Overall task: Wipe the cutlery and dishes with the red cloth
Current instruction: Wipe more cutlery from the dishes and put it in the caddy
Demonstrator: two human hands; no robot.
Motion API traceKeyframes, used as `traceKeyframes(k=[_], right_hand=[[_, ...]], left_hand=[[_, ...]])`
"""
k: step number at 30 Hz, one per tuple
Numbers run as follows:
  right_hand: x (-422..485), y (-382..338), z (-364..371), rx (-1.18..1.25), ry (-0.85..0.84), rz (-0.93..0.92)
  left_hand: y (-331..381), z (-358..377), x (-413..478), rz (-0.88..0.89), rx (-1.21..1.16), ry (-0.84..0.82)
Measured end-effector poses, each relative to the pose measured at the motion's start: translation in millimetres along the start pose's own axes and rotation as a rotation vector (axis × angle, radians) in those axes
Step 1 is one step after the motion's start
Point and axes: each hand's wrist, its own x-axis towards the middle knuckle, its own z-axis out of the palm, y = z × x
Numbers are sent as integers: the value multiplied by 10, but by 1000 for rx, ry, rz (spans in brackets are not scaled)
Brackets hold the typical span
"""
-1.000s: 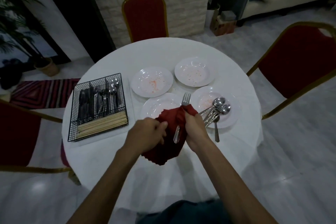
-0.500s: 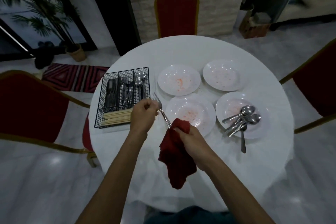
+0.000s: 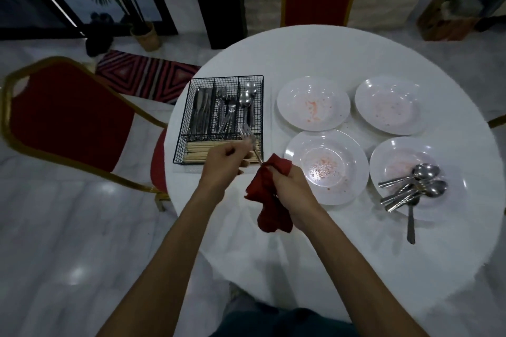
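The left hand (image 3: 221, 161) had its fingers curled tight on the fork (image 3: 247, 137) just under the prongs. It held the fork above the near right corner of the wire basket (image 3: 183, 120), and the fork looked blurry. The right hand (image 3: 290, 186) squeezed the red cloth (image 3: 269, 200) round the fork's handle, so the end of the handle was hidden, and the cloth hung over the table (image 3: 301, 44) just beside the near plate (image 3: 353, 150). All four plates (image 3: 313, 104) had red spots, spoons (image 3: 413, 186) lay piled on the right one, and the things in the dim basket were hard to make out.
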Motion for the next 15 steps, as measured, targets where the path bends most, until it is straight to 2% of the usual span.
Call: traceKeyframes(k=[2,6,11,15], right_hand=[[115,-45,65,21,19,16],[309,-67,137,-43,13,39],[400,33,177,-93,41,133],[423,112,108,-51,92,229]], left_hand=[[-50,72,21,-40,-9,-114],[-101,110,196,-246,-316,-148],[4,-107,755,-253,-288,-63],[106,-361,1350,-236,-64,22]])
